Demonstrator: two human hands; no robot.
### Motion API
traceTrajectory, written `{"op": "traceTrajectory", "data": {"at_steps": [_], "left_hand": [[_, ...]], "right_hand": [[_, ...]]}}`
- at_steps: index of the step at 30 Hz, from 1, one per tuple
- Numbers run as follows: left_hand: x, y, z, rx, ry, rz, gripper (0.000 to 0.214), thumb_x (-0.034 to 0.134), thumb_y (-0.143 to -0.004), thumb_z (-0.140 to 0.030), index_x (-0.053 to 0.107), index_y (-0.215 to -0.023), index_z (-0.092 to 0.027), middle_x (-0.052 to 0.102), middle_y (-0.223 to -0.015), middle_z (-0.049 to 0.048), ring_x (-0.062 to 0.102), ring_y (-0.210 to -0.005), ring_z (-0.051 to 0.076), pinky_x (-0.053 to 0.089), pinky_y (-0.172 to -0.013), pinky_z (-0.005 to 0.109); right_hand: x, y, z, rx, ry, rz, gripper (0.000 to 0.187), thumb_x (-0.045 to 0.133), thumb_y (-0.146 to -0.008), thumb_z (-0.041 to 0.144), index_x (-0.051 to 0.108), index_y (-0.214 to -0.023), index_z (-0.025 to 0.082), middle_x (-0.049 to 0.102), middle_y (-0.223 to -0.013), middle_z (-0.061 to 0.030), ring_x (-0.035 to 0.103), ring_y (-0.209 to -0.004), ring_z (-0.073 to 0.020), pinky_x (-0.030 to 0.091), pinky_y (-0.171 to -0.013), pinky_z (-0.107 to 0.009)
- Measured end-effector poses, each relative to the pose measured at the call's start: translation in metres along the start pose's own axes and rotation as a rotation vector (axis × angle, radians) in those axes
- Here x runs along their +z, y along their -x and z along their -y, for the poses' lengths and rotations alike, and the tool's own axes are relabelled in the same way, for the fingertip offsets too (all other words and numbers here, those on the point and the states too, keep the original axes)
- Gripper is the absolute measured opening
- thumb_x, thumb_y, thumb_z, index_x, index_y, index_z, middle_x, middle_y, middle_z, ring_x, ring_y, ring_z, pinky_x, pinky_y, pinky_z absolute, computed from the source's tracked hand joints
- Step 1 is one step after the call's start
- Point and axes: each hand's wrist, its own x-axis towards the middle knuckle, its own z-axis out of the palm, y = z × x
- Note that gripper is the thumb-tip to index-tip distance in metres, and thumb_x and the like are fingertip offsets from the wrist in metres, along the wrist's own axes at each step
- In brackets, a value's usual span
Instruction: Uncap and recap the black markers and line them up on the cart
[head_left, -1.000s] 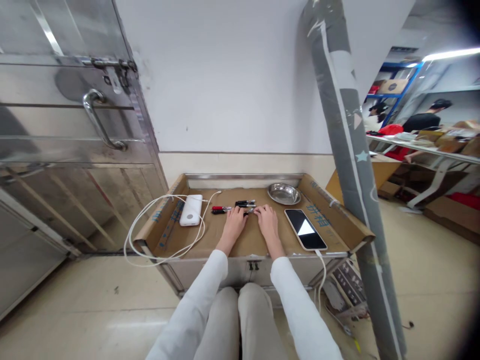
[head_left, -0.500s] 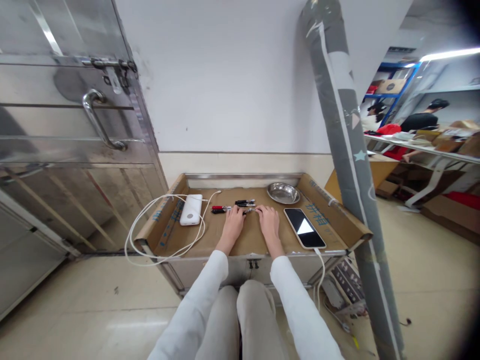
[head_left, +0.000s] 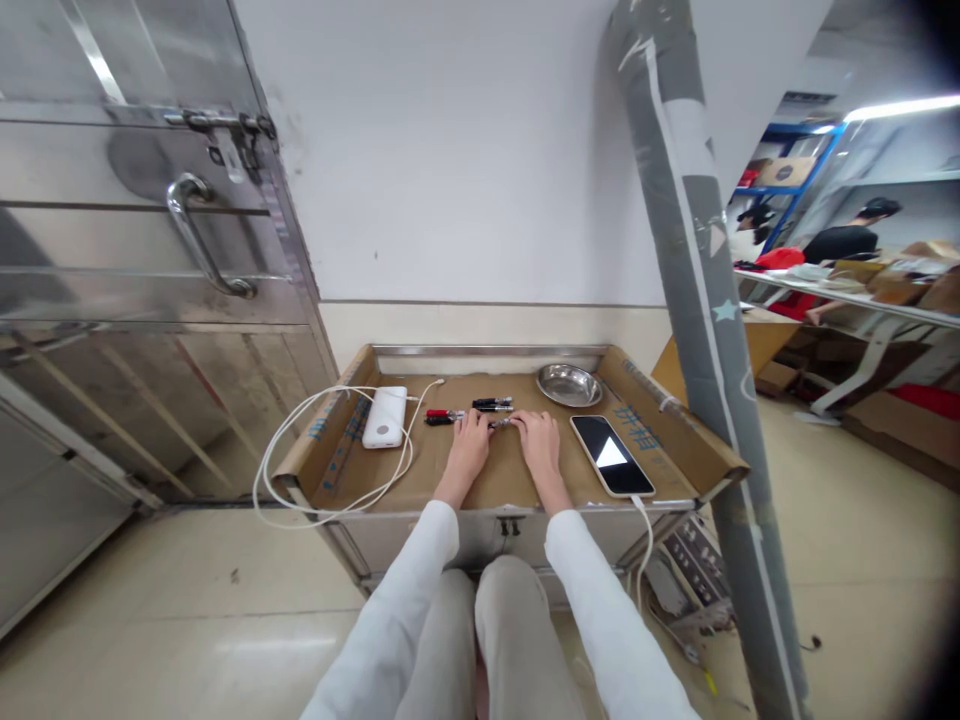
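My left hand [head_left: 469,447] rests low over the cardboard-covered cart top, its fingers closed on a pen [head_left: 500,424] that lies crosswise between my hands. At that pen's other end, the thumb and fingertips of my right hand [head_left: 539,442] are pinched together on it. Just beyond my left fingers lie dark pens [head_left: 491,402] side by side. A red-ended pen [head_left: 444,413] and a black pen [head_left: 439,421] stick out to the left of the same hand, which partly covers them.
A white power bank [head_left: 385,418] with a looped white cable lies on the left. To the right are a phone [head_left: 611,456] on a cable and a shallow metal dish [head_left: 568,386]. Raised cardboard sides [head_left: 675,425] edge the cart; a tall grey roll [head_left: 709,270] leans beside it.
The view has shifted very slightly. Both hands stay at the pen between them, with hardly any visible finger movement; the other things lie as before.
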Motion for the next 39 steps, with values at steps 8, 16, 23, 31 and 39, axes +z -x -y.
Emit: {"op": "traceTrajectory", "data": {"at_steps": [8,16,23,31,39], "left_hand": [[-0.006,0.002,0.0,-0.058,-0.037,-0.043,0.025,0.035,-0.093,-0.016,0.054,-0.11,-0.017,0.057,-0.109,0.0101,0.051,-0.105,0.022,0.037,-0.092,0.038],[-0.019,0.007,-0.003,-0.266,-0.006,-0.214,0.026,0.034,-0.094,-0.023,0.054,-0.108,-0.017,0.06,-0.105,0.0108,0.051,-0.102,0.025,0.04,-0.087,0.039],[-0.025,0.014,-0.007,-0.506,-0.166,-0.207,0.037,0.022,-0.089,-0.007,0.054,-0.107,-0.007,0.058,-0.104,0.0191,0.055,-0.098,0.028,0.043,-0.083,0.041],[-0.014,0.016,-0.004,-0.501,-0.211,-0.157,0.042,0.024,-0.088,-0.007,0.05,-0.121,-0.002,0.054,-0.119,0.0252,0.054,-0.107,0.03,0.044,-0.088,0.042],[-0.005,0.014,-0.005,-0.491,-0.191,-0.17,0.042,0.027,-0.087,-0.007,0.049,-0.123,-0.001,0.052,-0.123,0.0285,0.053,-0.111,0.033,0.044,-0.089,0.047]], "right_hand": [[0.002,0.001,0.007,-0.26,-0.38,0.077,0.039,0.038,-0.091,0.02,0.054,-0.126,0.029,0.063,-0.115,-0.0044,0.057,-0.102,-0.0168,0.043,-0.091,-0.031],[0.011,0.003,0.002,-0.144,-0.41,0.058,0.051,0.034,-0.087,0.016,0.037,-0.138,0.019,0.051,-0.134,-0.0094,0.048,-0.121,-0.0172,0.039,-0.102,-0.035],[0.014,-0.001,0.0,-0.158,-0.148,0.08,0.043,0.037,-0.086,0.013,0.054,-0.125,0.02,0.05,-0.133,-0.0098,0.047,-0.118,-0.0198,0.039,-0.1,-0.037],[0.009,0.001,0.006,-0.18,-0.076,0.121,0.04,0.038,-0.091,0.018,0.054,-0.126,0.029,0.045,-0.138,-0.0072,0.043,-0.121,-0.02,0.039,-0.098,-0.037],[0.017,-0.007,0.013,-0.217,-0.039,0.134,0.039,0.04,-0.091,0.019,0.055,-0.125,0.032,0.044,-0.139,-0.0055,0.041,-0.122,-0.0206,0.037,-0.098,-0.039]]}}
